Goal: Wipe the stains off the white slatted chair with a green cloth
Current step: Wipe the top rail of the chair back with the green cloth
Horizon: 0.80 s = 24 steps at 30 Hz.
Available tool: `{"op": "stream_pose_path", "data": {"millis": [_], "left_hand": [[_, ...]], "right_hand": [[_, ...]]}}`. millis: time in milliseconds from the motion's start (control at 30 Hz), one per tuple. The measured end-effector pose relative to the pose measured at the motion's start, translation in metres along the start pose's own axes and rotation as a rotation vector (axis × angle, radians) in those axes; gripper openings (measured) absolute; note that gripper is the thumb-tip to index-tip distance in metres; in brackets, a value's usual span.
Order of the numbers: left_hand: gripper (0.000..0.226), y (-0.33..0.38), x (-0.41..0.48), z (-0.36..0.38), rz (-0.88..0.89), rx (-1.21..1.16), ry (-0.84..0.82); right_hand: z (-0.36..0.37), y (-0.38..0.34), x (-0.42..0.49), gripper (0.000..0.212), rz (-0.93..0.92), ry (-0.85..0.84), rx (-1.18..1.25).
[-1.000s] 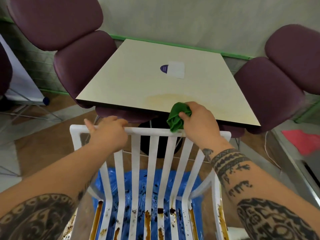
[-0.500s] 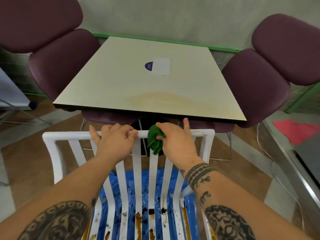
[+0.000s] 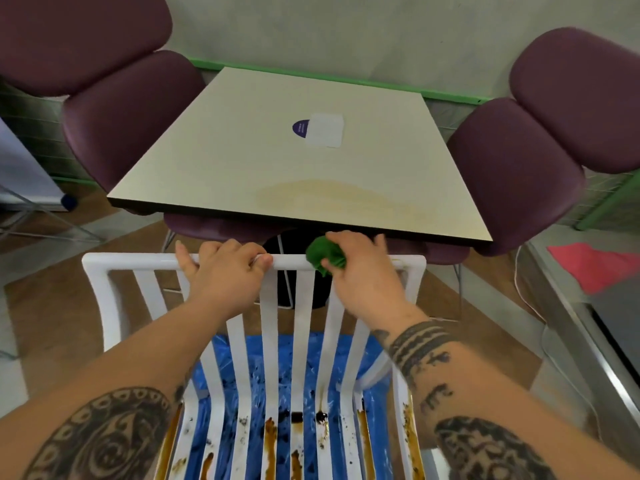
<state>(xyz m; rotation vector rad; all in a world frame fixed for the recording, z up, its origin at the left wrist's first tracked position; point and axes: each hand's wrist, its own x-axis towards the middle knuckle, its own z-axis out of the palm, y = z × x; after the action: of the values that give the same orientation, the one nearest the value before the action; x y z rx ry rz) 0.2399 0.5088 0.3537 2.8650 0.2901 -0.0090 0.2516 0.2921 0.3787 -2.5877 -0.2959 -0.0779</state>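
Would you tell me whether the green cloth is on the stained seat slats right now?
No, the right hand holds the cloth against the chair's top rail, well above the brown stains.

Table (image 3: pixel 242 161): square cream top, dark edge. On it, a white label (image 3: pixel 326 130) with a purple half-disc (image 3: pixel 300 128) touching its left side, toward the far half. Yellowish smear (image 3: pixel 332 192) across the near half, close to the front edge.

Floor (image 3: pixel 52 306): wood tone with pale bands. A blue sheet (image 3: pixel 255 351) is spread on it, showing through the white slatted chair (image 3: pixel 270 323) and speckled with dark spots. Purple chairs sit on the table's left (image 3: pixel 131 126) and right (image 3: pixel 512 174).
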Motion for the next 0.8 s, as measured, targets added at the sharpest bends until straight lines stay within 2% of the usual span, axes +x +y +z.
{"op": "stream_pose_path", "data": {"millis": [100, 200, 267, 367, 433, 500, 600, 667, 800], "left_hand": [[0.037, 0.000, 0.001, 0.001, -0.007, 0.025, -0.004], [0.038, 0.000, 0.003, 0.001, -0.021, 0.040, -0.023], [0.038, 0.000, 0.004, 0.000, -0.024, 0.042, -0.033], [0.039, 0.001, 0.004, -0.003, -0.035, 0.052, -0.049], [0.039, 0.003, 0.003, -0.005, -0.041, 0.086, -0.059], [0.040, 0.006, 0.005, -0.008, -0.041, 0.125, -0.083], [0.040, 0.008, 0.004, -0.012, -0.041, 0.147, -0.114], [0.040, 0.008, 0.004, -0.012, -0.042, 0.150, -0.102], [0.041, 0.007, 0.003, -0.010, -0.043, 0.135, -0.094]], "right_hand": [[0.012, 0.014, -0.006, 0.053, -0.104, 0.060, -0.064], [-0.003, 0.039, -0.008, 0.058, -0.130, 0.074, -0.135], [-0.017, 0.059, -0.006, 0.052, -0.072, 0.110, -0.146], [-0.045, 0.085, -0.001, 0.035, 0.122, 0.192, -0.160], [-0.061, 0.097, -0.001, 0.030, 0.201, 0.299, -0.086], [-0.063, 0.096, -0.006, 0.037, 0.086, 0.349, -0.018], [-0.042, 0.090, -0.019, 0.056, -0.164, 0.236, -0.123], [-0.031, 0.093, -0.028, 0.060, -0.162, 0.214, -0.213], [-0.030, 0.112, -0.031, 0.060, -0.091, 0.250, -0.174]]}}
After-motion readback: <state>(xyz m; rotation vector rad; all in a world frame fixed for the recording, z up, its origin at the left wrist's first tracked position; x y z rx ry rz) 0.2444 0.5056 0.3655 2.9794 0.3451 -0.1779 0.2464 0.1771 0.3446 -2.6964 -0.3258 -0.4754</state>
